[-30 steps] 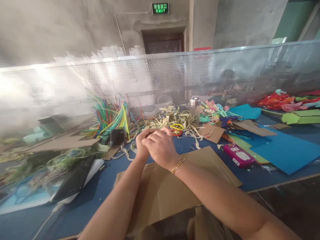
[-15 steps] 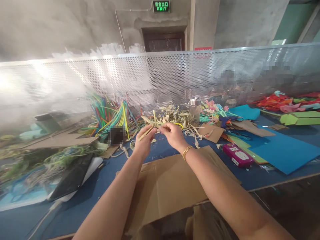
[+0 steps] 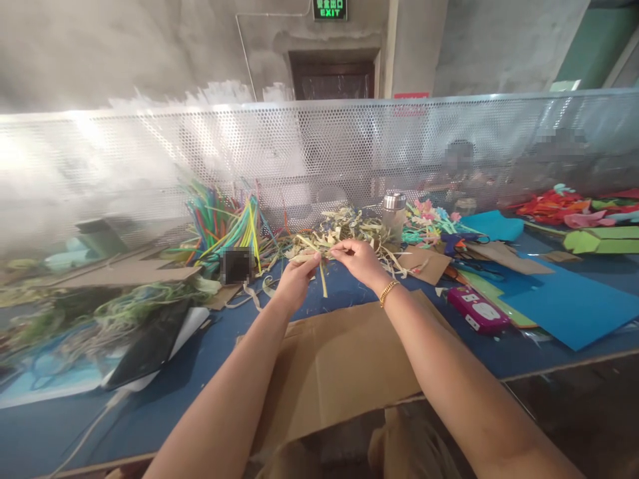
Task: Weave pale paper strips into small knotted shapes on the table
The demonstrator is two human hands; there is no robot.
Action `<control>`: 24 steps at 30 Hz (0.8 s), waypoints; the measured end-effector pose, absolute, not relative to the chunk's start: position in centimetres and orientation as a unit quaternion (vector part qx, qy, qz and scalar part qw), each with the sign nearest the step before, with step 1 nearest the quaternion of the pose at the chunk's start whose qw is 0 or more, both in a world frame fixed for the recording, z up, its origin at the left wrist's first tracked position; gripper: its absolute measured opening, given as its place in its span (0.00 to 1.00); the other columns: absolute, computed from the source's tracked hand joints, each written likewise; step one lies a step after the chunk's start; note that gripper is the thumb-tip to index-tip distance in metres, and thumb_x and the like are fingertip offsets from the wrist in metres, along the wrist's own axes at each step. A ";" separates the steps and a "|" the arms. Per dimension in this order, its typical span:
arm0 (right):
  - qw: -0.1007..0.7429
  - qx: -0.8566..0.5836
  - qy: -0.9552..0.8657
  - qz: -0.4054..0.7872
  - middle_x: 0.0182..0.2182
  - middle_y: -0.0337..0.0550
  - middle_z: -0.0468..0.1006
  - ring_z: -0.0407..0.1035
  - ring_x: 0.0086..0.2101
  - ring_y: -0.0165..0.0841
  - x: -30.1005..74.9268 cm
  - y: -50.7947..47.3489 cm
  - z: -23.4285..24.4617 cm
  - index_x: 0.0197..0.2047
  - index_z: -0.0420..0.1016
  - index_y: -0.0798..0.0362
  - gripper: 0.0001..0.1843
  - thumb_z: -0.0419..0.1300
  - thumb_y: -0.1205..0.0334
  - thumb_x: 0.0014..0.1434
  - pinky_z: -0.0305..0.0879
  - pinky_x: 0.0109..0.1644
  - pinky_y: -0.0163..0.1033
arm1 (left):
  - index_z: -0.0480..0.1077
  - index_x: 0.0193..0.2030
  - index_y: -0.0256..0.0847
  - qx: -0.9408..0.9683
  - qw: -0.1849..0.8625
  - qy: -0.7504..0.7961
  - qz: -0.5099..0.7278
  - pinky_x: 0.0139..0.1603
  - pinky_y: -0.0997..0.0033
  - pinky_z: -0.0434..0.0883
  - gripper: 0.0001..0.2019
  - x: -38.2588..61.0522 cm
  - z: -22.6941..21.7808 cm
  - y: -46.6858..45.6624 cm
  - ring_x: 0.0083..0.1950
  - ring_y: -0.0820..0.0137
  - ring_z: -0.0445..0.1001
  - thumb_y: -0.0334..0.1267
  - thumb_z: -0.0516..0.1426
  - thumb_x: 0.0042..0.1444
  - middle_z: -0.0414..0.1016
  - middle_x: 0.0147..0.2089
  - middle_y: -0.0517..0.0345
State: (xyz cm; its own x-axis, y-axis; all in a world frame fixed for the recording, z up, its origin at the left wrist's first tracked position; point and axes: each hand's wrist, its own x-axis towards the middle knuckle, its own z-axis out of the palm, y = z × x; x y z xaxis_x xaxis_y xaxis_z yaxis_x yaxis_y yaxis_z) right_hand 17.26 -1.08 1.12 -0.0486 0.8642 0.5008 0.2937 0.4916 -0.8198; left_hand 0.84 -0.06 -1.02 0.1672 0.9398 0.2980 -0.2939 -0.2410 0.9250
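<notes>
Pale strips (image 3: 324, 283) sit pinched in my left grip (image 3: 296, 279), above the blue worktop (image 3: 192, 366), one end trailing toward me. Beside them, my right grip (image 3: 362, 263) has its fingertips drawn together; I cannot tell what they hold. Brown cardboard (image 3: 344, 372) lies nearer me, a tangled heap (image 3: 352, 223) beyond.

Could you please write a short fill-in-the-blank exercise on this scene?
1. While the left hand holds a pale strip, the gold bracelet circles the ____.
2. The green-lettered sign above the doorway says ____ in English.
3. The cardboard lies on a table coloured ____.
Missing words: right wrist; EXIT; blue.
</notes>
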 end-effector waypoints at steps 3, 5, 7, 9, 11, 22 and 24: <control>0.582 -0.394 -0.605 0.374 0.27 0.38 0.76 0.66 0.29 0.29 17.1 -0.8 1.0 0.34 0.77 0.53 0.13 0.64 0.53 0.48 0.61 0.35 0.36 | 0.69 0.26 0.40 0.535 0.542 0.301 0.574 0.30 0.74 0.60 0.10 0.9 -0.7 -0.3 0.30 0.75 0.65 0.42 0.64 0.44 0.69 0.29 0.62; 0.600 -0.364 -0.551 0.451 0.26 0.36 0.74 0.65 0.27 0.27 16.8 -0.6 0.8 0.32 0.76 0.53 0.14 0.66 0.53 0.46 0.60 0.35 0.35 | 0.68 0.26 0.40 0.532 0.556 0.299 0.565 0.30 0.74 0.60 0.09 0.9 -0.5 -0.6 0.29 0.76 0.65 0.40 0.64 0.44 0.69 0.29 0.62; 0.598 -0.345 -0.524 0.498 0.25 0.35 0.73 0.63 0.26 0.26 16.5 -0.6 0.7 0.28 0.74 0.53 0.13 0.67 0.52 0.44 0.59 0.35 0.35 | 0.68 0.27 0.40 0.523 0.575 0.295 0.556 0.30 0.75 0.61 0.09 0.9 -0.3 -0.7 0.29 0.76 0.67 0.41 0.64 0.45 0.70 0.29 0.62; 0.595 -0.337 -0.519 0.513 0.23 0.34 0.72 0.62 0.26 0.25 16.1 -0.7 0.5 0.25 0.71 0.54 0.15 0.67 0.51 0.43 0.58 0.34 0.34 | 0.70 0.31 0.41 0.509 0.597 0.291 0.548 0.31 0.74 0.62 0.10 1.1 -0.3 -0.9 0.31 0.74 0.69 0.43 0.63 0.46 0.72 0.31 0.61; 0.594 -0.334 -0.523 0.511 0.23 0.34 0.71 0.62 0.26 0.25 15.8 -0.8 0.3 0.24 0.70 0.54 0.16 0.67 0.50 0.43 0.58 0.34 0.34 | 0.70 0.34 0.41 0.494 0.608 0.289 0.551 0.33 0.73 0.64 0.12 1.3 -0.4 -0.9 0.32 0.73 0.70 0.45 0.63 0.46 0.74 0.33 0.60; 0.637 -0.372 -0.470 0.485 0.27 0.39 0.76 0.68 0.32 0.30 16.1 0.7 -0.8 0.26 0.74 0.54 0.15 0.67 0.50 0.41 0.61 0.40 0.37 | 0.69 0.25 0.39 0.478 0.613 0.294 0.557 0.28 0.75 0.62 0.07 1.5 -0.4 -0.8 0.26 0.77 0.66 0.34 0.64 0.41 0.70 0.25 0.61; 0.650 -0.363 -0.455 0.488 0.26 0.39 0.76 0.67 0.31 0.30 16.2 0.9 -0.9 0.25 0.74 0.54 0.15 0.67 0.50 0.40 0.61 0.40 0.37 | 0.69 0.24 0.38 0.479 0.610 0.299 0.556 0.27 0.75 0.61 0.07 1.5 -0.4 -0.9 0.26 0.76 0.66 0.33 0.64 0.40 0.70 0.24 0.60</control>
State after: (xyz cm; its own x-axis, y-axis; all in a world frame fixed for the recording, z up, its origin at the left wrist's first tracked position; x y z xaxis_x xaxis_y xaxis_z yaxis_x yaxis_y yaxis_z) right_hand 16.19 0.86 -0.90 0.1090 0.9652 0.2375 -0.3035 0.2599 -0.9167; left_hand 1.51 -0.85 -0.36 0.2033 0.9645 0.1684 -0.3916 -0.0775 0.9169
